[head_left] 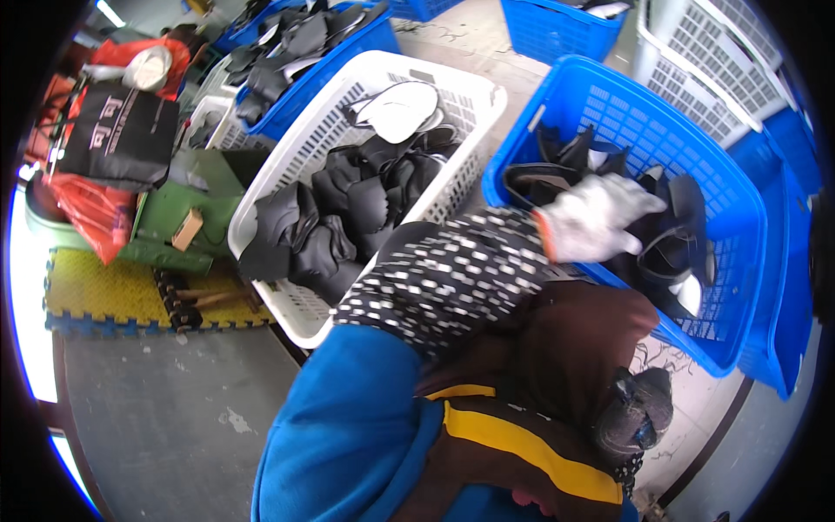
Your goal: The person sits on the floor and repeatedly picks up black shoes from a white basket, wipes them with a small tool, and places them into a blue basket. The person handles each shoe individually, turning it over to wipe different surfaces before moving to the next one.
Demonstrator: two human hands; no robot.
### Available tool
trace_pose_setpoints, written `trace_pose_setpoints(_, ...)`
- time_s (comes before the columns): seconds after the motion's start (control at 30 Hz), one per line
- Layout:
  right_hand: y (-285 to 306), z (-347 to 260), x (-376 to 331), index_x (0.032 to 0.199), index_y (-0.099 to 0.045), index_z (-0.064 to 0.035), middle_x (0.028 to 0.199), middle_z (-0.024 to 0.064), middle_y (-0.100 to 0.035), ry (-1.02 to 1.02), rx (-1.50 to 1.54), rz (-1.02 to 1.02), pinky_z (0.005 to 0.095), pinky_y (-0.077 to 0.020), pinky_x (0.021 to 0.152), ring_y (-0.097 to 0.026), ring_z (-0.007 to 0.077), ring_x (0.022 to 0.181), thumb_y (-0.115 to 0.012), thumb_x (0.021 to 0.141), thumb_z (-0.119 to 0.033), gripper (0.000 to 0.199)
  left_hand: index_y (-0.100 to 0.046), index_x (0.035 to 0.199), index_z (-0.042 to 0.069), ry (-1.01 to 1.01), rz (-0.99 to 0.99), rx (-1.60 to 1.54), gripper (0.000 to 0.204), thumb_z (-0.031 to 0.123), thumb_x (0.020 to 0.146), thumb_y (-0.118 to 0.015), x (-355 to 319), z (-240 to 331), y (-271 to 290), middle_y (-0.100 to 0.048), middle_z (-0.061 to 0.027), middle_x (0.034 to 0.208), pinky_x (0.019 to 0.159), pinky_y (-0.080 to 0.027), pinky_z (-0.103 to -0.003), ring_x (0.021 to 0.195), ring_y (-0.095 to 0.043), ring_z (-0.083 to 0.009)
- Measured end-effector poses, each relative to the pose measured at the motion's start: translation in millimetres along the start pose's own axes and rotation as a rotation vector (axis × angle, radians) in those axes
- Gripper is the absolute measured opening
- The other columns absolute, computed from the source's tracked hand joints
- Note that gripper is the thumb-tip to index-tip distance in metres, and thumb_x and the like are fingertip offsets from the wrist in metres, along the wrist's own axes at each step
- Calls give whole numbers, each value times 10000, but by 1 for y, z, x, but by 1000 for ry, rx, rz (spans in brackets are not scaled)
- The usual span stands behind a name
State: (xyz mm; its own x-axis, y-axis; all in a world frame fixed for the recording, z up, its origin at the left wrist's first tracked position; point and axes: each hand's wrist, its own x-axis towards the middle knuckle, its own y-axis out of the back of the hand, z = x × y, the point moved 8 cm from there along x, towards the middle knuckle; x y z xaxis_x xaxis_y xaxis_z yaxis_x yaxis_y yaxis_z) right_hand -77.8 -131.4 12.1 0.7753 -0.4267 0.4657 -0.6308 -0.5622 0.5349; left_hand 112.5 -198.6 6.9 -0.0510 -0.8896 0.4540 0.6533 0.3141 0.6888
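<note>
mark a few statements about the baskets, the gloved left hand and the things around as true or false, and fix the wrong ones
1. The white-gloved left hand is at the dark shoe parts in a blue basket. True.
2. The white basket holds only red pieces. False: it holds black pieces, with a white piece near its far end.
3. A yellow mat lies at the left side of the view. True.
4. The left forearm's patterned sleeve is black and white. True.
5. The black bag is inside the white basket. False: the black bag is at the upper left, outside it.
</note>
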Motion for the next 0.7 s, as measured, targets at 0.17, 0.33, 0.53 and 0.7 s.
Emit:
trace_pose_setpoints(0.17,-23,1,5,1081,-690,6,945,129,-734,-7,4,-27,328,-576,767,-707,225,783,-725,911,-122,215,-680,1326,52,965,286,53,500,296,892,-724,-215,-167,161,-694,-192,1283,1036,-513,-394,1198,-658,-341)
trace_pose_setpoints(0.33,-46,-5,14,1065,-686,2,941,129,-729,-26,-21,-44,319,-571,751,-701,220,773,-718,922,-143,206,-600,1377,111,1398,90,1106,641,362,816,-781,-436,-178,258,-584,-111,1430,1059,-471,-484,1348,-529,-323)
trace_pose_setpoints(0.53,-58,-11,17,1047,-680,-3,938,128,-723,-50,-59,-16,309,-566,731,-694,215,762,-709,935,-168,201,-474,1475,119,1737,-86,1153,809,443,825,-830,-545,-195,289,-563,-81,1424,1059,-466,-493,1339,-527,-263)
trace_pose_setpoints(0.7,-57,-11,13,1032,-676,-8,935,128,-718,-72,-77,44,300,-562,715,-687,210,752,-702,946,-189,203,-650,1138,85,1506,-54,1365,211,171,1008,-507,-550,-217,301,-724,-83,1019,767,-595,-403,885,-739,-256)
